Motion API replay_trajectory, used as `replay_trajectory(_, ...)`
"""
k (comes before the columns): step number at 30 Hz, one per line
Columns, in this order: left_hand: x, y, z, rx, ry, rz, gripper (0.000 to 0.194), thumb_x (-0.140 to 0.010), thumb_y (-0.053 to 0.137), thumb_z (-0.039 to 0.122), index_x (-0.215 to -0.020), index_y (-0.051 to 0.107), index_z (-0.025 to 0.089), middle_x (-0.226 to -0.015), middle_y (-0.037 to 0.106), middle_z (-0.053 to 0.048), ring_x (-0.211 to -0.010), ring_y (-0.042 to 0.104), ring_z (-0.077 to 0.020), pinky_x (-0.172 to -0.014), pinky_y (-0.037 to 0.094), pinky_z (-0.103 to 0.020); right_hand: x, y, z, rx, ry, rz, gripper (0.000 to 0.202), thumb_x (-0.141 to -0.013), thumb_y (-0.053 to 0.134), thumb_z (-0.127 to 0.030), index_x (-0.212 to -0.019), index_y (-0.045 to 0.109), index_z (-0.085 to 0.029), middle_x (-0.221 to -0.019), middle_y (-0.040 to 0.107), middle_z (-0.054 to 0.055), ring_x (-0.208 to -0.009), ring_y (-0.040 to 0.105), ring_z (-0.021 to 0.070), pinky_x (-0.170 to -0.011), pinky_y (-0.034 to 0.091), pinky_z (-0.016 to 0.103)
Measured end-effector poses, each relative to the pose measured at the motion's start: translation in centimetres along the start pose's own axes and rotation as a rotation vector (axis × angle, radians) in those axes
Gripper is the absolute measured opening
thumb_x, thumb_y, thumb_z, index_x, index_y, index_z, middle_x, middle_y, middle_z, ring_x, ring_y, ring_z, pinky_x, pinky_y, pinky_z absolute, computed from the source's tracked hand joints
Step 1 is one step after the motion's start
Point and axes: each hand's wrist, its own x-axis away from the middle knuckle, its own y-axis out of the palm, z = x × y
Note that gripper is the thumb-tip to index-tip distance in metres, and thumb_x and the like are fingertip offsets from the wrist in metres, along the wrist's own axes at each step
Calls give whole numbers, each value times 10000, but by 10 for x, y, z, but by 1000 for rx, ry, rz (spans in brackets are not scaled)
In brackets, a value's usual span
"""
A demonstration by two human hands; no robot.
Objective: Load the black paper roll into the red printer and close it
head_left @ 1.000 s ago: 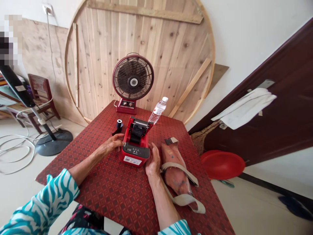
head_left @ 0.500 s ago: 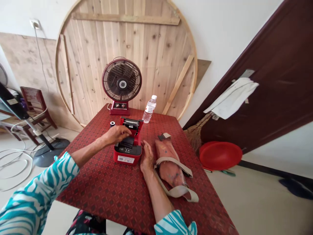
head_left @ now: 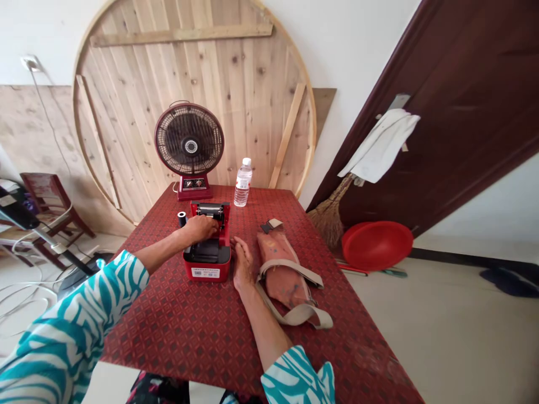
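While your left hand [head_left: 204,228] reaches inside the red machine [head_left: 210,251] (grip hidden; cannot tell), your unclasped right hand [head_left: 243,265] lies at four o'clock. Bottle [head_left: 243,184] at one.

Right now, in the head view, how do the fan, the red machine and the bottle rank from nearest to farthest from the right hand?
Measured from the right hand:
1. Red machine: just to the hand's left.
2. Bottle: upright, ahead on the table.
3. Fan: ahead and to the left, at the table's far end.
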Motion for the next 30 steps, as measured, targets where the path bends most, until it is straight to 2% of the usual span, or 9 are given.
replay_trajectory(4, -6, 3, 5, -10, 27, -37, 167, -544, 735, 117, -482, 613, 213, -581, 631, -45, -733, 632, -241, -635, 419, -253, -1, -1, 1, -13, 7, -4, 330, -699, 647, -426, -967, 664, -235, -991, 723, 26, -968, 649, 201, -871, 484, 358)
replay_trajectory(8, -2, 3, 4, 36, 80, -63, 191, -518, 716, 57, -479, 611, 212, -584, 632, -39, -640, 604, -202, -565, 379, -234, -1, -3, 2, 20, -1, -16, 335, -704, 641, -420, -979, 662, -229, -980, 727, 23, -959, 649, 198, -858, 486, 355)
replay_trajectory(14, 1, -2, -5, 74, 82, -123, 236, -422, 731, 39, -459, 609, 237, -516, 612, 15, -509, 515, -140, -464, 265, -190, 1, -2, -1, 32, -19, -3, 321, -693, 648, -420, -955, 668, -235, -976, 733, 20, -926, 657, 201, -833, 485, 357)
replay_trajectory(17, -1, -3, -7, 69, 80, -152, 247, -413, 727, 35, -489, 632, 250, -538, 628, 22, -547, 540, -157, -493, 297, -197, 2, -2, -1, 29, -6, -14, 332, -690, 654, -425, -961, 665, -232, -969, 734, 24, -925, 659, 207, -827, 485, 363)
replay_trajectory(21, 1, -4, -4, 27, 59, -148, 222, -463, 706, 55, -575, 672, 244, -627, 663, -21, -700, 617, -229, -606, 379, -237, 1, -3, 0, 53, -18, 3, 337, -688, 655, -422, -963, 667, -228, -1009, 726, 29, -959, 646, 208, -844, 474, 357)
replay_trajectory(24, 12, -9, 6, -54, 34, -112, 161, -549, 695, 154, -689, 700, 231, -695, 676, -65, -803, 635, -289, -692, 413, -291, 0, -4, 0, 72, -11, 3, 345, -684, 656, -416, -970, 667, -223, -1017, 721, 28, -974, 636, 204, -853, 467, 348)
replay_trajectory(26, 23, -16, 17, -83, 37, -80, 120, -606, 664, 209, -718, 706, 223, -694, 673, -72, -803, 637, -294, -717, 424, -313, 1, -3, 0, 63, -5, 4, 338, -682, 655, -414, -964, 668, -226, -1000, 722, 22, -957, 638, 199, -849, 470, 344)
replay_trajectory(28, 35, -26, 24, -4, 63, -28, 157, -616, 650, 215, -757, 718, 230, -693, 676, -48, -773, 633, -262, -721, 431, -304, 1, -2, -1, 48, -7, 10, 316, -678, 656, -405, -943, 671, -232, -967, 723, 14, -925, 643, 192, -838, 473, 340)
replay_trajectory(30, 46, -40, 22, 183, 91, 34, 252, -601, 653, 202, -839, 729, 242, -717, 684, -15, -744, 622, -220, -703, 440, -278, 2, -1, -2, 38, -11, 14, 297, -674, 662, -393, -925, 675, -236, -940, 724, 9, -900, 645, 188, -823, 475, 333)
